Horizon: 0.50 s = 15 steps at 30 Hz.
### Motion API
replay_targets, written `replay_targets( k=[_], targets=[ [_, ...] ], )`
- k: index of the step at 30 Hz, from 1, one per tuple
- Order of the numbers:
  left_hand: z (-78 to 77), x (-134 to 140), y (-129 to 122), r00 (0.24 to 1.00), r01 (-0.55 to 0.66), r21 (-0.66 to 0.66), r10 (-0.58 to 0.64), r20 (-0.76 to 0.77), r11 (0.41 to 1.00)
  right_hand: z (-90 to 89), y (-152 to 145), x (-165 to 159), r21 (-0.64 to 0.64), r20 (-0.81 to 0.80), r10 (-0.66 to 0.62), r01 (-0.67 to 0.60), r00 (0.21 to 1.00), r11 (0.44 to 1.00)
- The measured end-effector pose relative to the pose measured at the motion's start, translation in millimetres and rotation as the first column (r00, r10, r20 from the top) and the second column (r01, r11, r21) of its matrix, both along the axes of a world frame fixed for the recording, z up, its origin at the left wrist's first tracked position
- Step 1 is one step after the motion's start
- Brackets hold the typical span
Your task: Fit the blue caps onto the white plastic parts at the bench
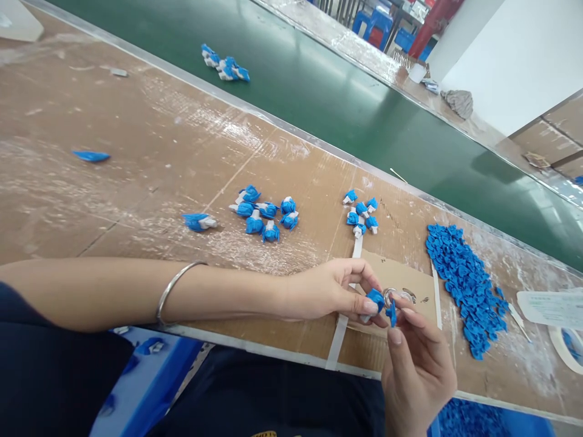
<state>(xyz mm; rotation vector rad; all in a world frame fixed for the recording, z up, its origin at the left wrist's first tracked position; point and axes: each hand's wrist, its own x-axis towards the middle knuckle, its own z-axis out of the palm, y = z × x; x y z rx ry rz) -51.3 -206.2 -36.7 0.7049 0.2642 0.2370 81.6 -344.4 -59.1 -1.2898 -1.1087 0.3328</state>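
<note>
My left hand (339, 291) pinches a small blue-and-white part (375, 298) between thumb and fingers. Close beside it, my right hand (419, 358) holds a small thin blue piece (391, 313) by the fingertips; whether the two touch I cannot tell. Beneath both hands lies a sheet of cardboard (416, 276) with a round glossy ring shape on it, partly covered by the fingers. A heap of loose blue pieces (469, 285) is to the right. Just beyond my left hand sits a cluster of blue-and-white parts (361, 213).
Another cluster of blue-and-white parts (266, 210) lies further left, with a blue sliver (92, 156) beyond. A green conveyor belt (310, 91) runs behind the worktable, carrying a few parts (226, 65). A tape roll (565, 346) and a thin white stick (519, 321) lie at right.
</note>
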Motion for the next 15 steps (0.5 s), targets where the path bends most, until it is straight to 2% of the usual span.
replay_targets(
  k=[2,4,8,11,15],
  targets=[
    [-2.9,0,-1,1.0,-0.016,-0.001,0.016,-0.006,1.0,-0.4,1,-2,-0.014,0.096,-0.026,0.028,0.995,1.0],
    [-5.5,1,-1,0.999,-0.034,-0.016,0.034,-0.017,0.999,1.8,4,-4,-0.005,0.271,-0.063,0.067,0.961,0.998],
    [-5.9,1,-1,0.999,-0.025,-0.014,0.024,-0.043,1.0,7.6,8,-8,0.097,0.621,-0.16,0.127,0.768,0.987],
    [-3.2,-1,0,0.998,-0.027,0.017,0.028,-0.061,1.0,7.9,6,-13,0.108,0.711,-0.174,0.139,0.682,0.984],
    [1.3,-3,2,0.996,-0.048,0.127,0.057,-0.064,0.991,2.7,-2,-23,0.034,0.766,-0.118,0.144,0.632,0.989]
  ],
)
